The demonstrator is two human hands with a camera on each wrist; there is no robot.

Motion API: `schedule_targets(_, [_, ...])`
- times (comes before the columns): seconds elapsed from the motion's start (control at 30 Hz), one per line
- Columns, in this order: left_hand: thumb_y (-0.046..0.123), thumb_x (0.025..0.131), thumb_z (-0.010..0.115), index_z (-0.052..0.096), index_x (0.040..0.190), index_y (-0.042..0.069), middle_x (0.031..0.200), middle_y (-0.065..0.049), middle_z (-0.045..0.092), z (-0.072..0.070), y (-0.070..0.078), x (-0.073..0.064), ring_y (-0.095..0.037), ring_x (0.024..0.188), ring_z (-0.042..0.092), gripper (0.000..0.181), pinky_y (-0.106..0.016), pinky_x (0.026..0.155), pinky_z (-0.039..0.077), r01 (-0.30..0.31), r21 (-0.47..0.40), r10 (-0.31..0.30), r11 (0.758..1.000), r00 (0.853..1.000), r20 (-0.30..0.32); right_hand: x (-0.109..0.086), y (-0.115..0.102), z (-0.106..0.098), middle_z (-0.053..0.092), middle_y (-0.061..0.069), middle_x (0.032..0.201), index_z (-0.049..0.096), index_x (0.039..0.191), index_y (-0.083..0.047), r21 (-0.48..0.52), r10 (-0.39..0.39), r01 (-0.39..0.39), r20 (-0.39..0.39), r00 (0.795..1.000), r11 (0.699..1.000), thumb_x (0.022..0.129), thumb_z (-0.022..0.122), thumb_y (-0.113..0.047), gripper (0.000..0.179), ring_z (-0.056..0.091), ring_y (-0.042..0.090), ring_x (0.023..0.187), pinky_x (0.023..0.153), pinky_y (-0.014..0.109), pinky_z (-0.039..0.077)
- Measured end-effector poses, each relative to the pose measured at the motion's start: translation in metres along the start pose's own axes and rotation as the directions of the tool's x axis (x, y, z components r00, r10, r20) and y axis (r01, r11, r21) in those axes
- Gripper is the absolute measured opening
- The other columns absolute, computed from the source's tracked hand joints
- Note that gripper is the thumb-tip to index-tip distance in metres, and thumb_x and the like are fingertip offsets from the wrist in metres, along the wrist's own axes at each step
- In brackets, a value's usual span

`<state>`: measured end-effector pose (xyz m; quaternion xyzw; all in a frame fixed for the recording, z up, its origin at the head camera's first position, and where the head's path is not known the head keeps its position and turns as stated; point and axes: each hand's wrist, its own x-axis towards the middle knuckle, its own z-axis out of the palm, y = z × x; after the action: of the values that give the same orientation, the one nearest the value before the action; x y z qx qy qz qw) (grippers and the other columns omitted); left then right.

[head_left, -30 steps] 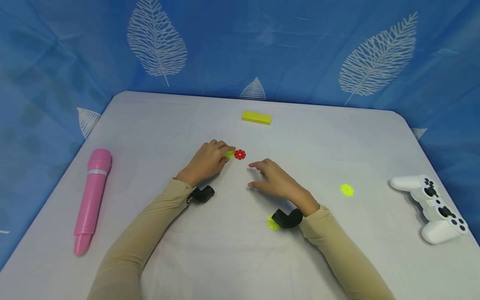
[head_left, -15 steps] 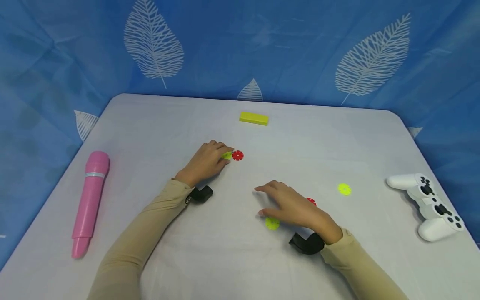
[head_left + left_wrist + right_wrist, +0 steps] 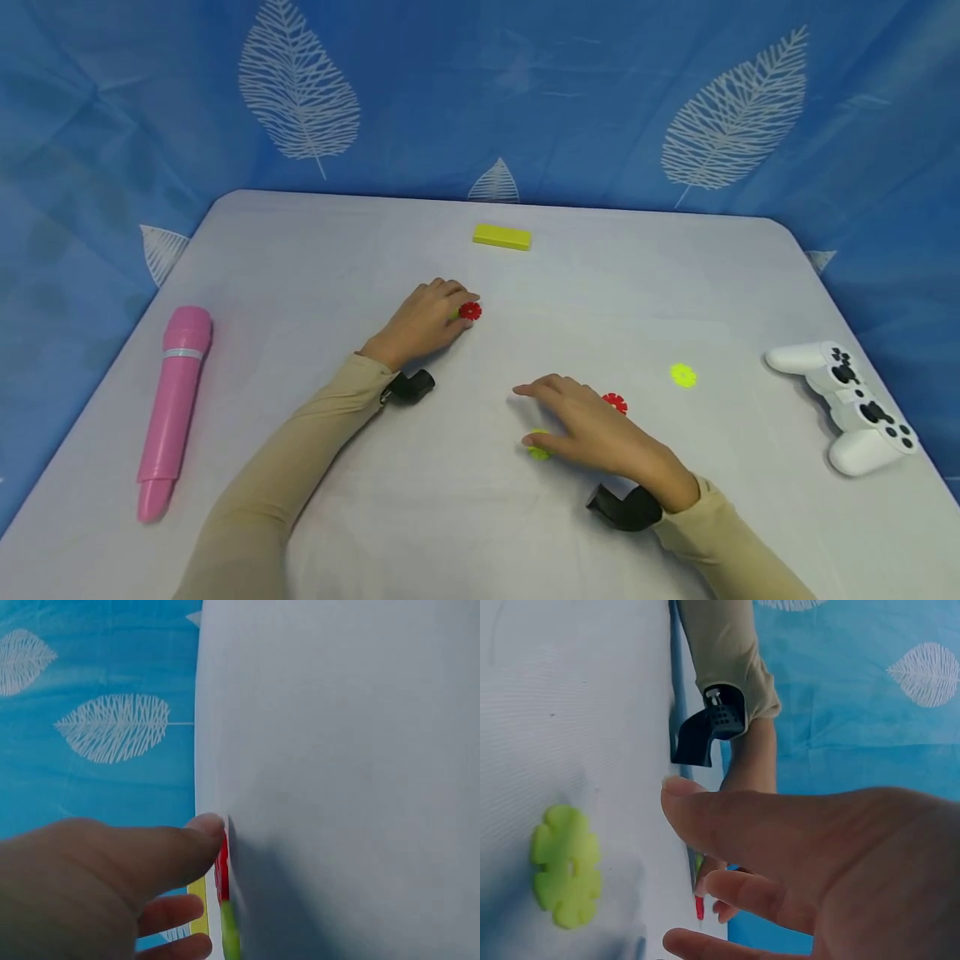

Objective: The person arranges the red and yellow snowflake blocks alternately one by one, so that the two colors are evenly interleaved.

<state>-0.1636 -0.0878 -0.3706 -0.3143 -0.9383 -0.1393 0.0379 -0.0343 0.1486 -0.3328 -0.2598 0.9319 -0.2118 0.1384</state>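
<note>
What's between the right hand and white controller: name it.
A red disc, partly hidden by the right hand, then a yellow disc nearer the white controller; head view shows both.

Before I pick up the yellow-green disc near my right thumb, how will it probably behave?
The yellow-green disc is probably light, being small and thin. Its even, notched outline suggests fairly stiff material. Lying flat, it should slide rather than roll.

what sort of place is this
Probably a makeshift recording station, though the wider room isn't visible: a white table, a leaf-print cloth right behind it, and black wrist cameras on the person working there.
</note>
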Motion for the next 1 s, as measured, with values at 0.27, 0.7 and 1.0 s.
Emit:
schedule_targets(0.27, [0.025,0.086,0.061,0.058,0.121,0.012,0.122,-0.008,0.057,0.0,0.005,0.006,-0.025,0.109,0.052,0.037,-0.039,0.089,0.045,0.03,-0.015,-0.029,0.999,0.998,0.063,-0.008,0.004,0.004,0.053,-0.002,0.121,0.051,0.127,-0.018,-0.003,0.009,-0.009,-0.013,1.0,1.0,0.078,0.069,-0.034,0.054,0.051,0.017,0.111,0.09,0.039,0.043])
schedule_targets(0.7, [0.021,0.09,0.056,0.066,0.112,0.018,0.113,-0.004,0.064,0.005,0.006,0.007,-0.024,0.104,0.055,0.024,-0.039,0.086,0.045,-0.019,0.008,0.019,1.0,0.999,0.049,-0.017,0.006,0.01,0.054,-0.002,0.121,0.052,0.126,-0.018,-0.043,-0.013,0.012,-0.021,1.0,0.999,0.077,0.07,-0.033,0.055,0.05,0.016,0.111,0.09,0.038,0.044])
schedule_targets(1.0, [0.018,0.092,0.053,0.066,0.112,0.019,0.113,-0.002,0.063,0.007,0.008,0.007,-0.024,0.106,0.054,0.024,-0.04,0.086,0.045,-0.018,0.022,0.017,1.0,0.998,0.053,-0.019,0.005,0.015,0.054,-0.001,0.11,0.056,0.121,-0.014,-0.098,-0.064,0.057,-0.07,0.996,0.994,0.074,0.073,-0.03,0.052,0.052,0.013,0.098,0.083,0.032,0.045])
